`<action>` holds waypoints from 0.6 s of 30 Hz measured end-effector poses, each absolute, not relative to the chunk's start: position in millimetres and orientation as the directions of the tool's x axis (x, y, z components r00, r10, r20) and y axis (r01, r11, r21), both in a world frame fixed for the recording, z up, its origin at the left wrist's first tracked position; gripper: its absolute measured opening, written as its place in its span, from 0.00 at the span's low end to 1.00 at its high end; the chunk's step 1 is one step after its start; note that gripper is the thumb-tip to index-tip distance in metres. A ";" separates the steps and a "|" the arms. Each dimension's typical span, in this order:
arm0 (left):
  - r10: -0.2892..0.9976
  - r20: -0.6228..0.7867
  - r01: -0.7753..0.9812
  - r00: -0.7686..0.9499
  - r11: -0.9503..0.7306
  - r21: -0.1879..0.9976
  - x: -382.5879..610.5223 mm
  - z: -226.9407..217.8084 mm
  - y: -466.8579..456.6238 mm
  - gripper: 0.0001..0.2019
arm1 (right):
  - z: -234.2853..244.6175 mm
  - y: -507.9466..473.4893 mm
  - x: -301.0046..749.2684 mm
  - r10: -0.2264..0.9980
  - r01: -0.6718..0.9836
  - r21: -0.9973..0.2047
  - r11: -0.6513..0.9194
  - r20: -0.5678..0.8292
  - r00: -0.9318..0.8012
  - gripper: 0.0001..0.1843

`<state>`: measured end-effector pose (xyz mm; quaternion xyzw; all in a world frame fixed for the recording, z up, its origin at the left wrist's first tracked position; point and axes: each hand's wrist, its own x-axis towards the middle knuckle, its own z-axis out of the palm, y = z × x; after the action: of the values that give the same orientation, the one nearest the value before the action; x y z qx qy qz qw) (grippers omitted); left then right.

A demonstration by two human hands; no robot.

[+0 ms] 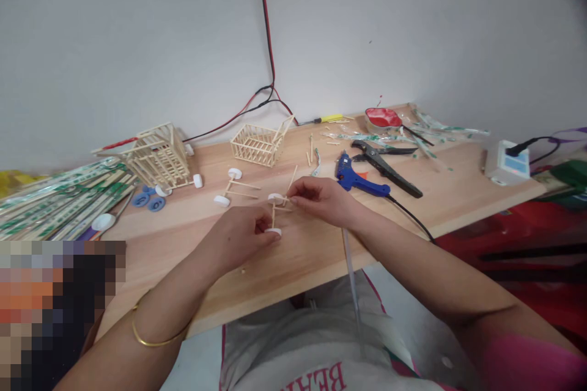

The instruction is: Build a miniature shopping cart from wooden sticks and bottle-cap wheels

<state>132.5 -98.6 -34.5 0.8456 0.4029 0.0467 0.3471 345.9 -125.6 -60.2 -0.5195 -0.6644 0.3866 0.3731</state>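
Note:
Between my hands is a small wheel axle (274, 215), a thin wooden stick with a white wheel at each end. My left hand (245, 231) is closed on its near white wheel (274, 231). By the far white wheel (276, 198), my right hand (317, 198) pinches a thin wooden stick (285, 200) joined or held close to the axle; its fingertips partly hide the contact. Left of them lies a similar wheeled frame (232, 188) with two sticks pointing right. Behind stands a small slatted wooden basket (257, 144).
At left stand a wheeled wooden cart (160, 156), blue wheels (156, 203) and packaged chopsticks (82, 195). Right of my hands lie a blue glue gun (358, 177), black cutters (389, 168) and a red-topped container (384, 117). A white power box (507, 162) sits near the right edge.

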 end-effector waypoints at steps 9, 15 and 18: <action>0.720 -0.212 0.659 0.660 -0.421 0.624 132.7 -35.3 -97.7 0.10 | -65.9 -129.8 347.4 0.921 0.510 -0.798 0.320 0.137 -0.364 0.07; 0.715 -0.215 0.658 0.666 -0.426 0.621 132.8 -33.8 -97.9 0.10 | -66.4 -129.0 346.9 0.904 0.508 -0.782 0.361 0.159 -0.397 0.07; 0.718 -0.218 0.664 0.661 -0.425 0.615 133.3 -32.1 -98.1 0.10 | -66.4 -128.9 346.3 0.893 0.512 -0.767 0.386 0.173 -0.415 0.08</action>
<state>133.3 -98.1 -32.1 0.8431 0.4099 0.0387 0.3460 346.3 -128.9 -66.4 -0.4519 -0.7777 0.3203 0.2972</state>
